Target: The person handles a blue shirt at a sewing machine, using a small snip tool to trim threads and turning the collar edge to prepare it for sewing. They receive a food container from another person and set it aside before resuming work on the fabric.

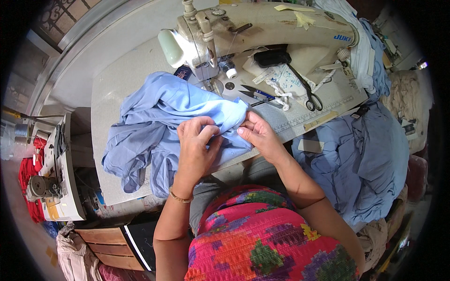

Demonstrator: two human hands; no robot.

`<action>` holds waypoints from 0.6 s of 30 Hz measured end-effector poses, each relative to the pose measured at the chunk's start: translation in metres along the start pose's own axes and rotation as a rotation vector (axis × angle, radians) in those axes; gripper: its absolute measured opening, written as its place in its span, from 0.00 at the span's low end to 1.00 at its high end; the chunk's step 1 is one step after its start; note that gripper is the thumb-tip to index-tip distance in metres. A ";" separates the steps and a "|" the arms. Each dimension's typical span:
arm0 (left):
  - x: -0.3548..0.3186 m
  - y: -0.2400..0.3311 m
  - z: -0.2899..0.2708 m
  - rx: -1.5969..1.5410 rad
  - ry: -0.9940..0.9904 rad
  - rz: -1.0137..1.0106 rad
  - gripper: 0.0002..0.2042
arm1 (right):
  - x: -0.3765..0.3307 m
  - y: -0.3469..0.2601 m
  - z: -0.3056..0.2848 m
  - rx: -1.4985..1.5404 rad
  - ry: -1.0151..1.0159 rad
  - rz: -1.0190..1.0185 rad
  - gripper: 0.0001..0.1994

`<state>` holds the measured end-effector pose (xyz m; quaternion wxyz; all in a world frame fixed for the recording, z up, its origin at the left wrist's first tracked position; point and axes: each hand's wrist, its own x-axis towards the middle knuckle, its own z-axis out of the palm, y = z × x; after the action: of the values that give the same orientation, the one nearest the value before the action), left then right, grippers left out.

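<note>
A crumpled light blue garment lies on the sewing table, in front of the machine's needle area. My right hand pinches its right edge between thumb and fingers. Close by on the left, my left hand has its fingers bent and closed on a fold of the same cloth. The two hands are a short way apart, near the table's front edge. Under my fingers part of the cloth is hidden. The sewing machine stands just beyond, its lamp lit and the needle area apart from the cloth.
Blue-handled thread snips, black scissors and a white cord lie right of the needle. A pile of blue garments sits at the right. Another machine table stands at the left, beside red cloth.
</note>
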<state>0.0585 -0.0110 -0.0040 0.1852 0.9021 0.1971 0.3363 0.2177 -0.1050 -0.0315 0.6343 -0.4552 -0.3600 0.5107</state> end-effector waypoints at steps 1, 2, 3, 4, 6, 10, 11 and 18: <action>0.001 0.003 -0.001 0.010 0.039 0.008 0.12 | 0.000 0.000 0.000 -0.007 0.010 0.005 0.19; 0.003 0.005 -0.001 0.020 0.076 0.017 0.11 | -0.003 0.003 -0.001 -0.131 0.096 -0.019 0.21; 0.004 0.005 -0.002 0.001 0.051 0.017 0.11 | -0.007 0.007 -0.002 -0.255 0.182 -0.043 0.22; 0.004 0.005 -0.003 -0.019 0.026 0.017 0.10 | -0.009 0.009 -0.003 -0.379 0.268 -0.067 0.24; 0.006 0.005 -0.007 -0.022 -0.040 0.013 0.09 | -0.008 -0.014 0.004 -0.747 0.227 -0.478 0.28; 0.010 0.010 -0.016 0.005 -0.159 0.046 0.07 | -0.006 -0.033 0.018 -1.185 -0.069 -0.613 0.33; 0.012 0.011 -0.017 0.006 -0.175 0.066 0.07 | 0.001 -0.031 0.022 -1.242 -0.069 -0.652 0.31; 0.007 0.006 -0.015 -0.207 -0.169 -0.125 0.09 | 0.016 -0.020 0.011 -0.565 -0.144 -0.233 0.18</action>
<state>0.0547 -0.0100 0.0129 0.3139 0.8891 0.2011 0.2656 0.2174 -0.0887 -0.0089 0.5100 -0.5318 -0.5813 0.3452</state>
